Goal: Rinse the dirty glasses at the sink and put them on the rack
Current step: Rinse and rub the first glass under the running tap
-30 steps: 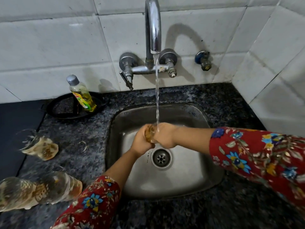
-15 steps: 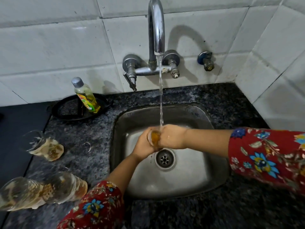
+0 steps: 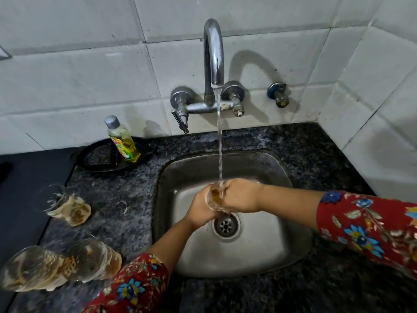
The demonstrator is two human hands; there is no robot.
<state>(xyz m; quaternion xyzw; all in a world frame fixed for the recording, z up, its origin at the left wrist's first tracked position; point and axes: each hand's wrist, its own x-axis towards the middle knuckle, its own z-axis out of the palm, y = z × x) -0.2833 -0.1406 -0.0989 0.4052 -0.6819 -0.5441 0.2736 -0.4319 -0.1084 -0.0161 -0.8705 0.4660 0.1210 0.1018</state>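
Over the steel sink (image 3: pixel 266 251), a small glass (image 3: pixel 215 196) with brownish liquid inside sits under the running water from the tap (image 3: pixel 213 55). My left hand (image 3: pixel 199 211) grips it from the left and my right hand (image 3: pixel 242 195) grips it from the right, so most of the glass is hidden. Three dirty glasses stand on the dark counter to the left: one (image 3: pixel 65 205) further back, two (image 3: pixel 33 268) (image 3: pixel 94 259) near the front edge. No rack is in view.
A bottle of yellow dish soap (image 3: pixel 123 141) stands in a black dish (image 3: pixel 99 159) behind the sink on the left. A small valve (image 3: pixel 278 94) sticks out of the tiled wall at the right. The drain (image 3: pixel 225 225) lies just below my hands.
Both hands stay on the glass under the stream, shifting slightly around it. The camera has tilted a little, so the scene sits lower and further right in view.
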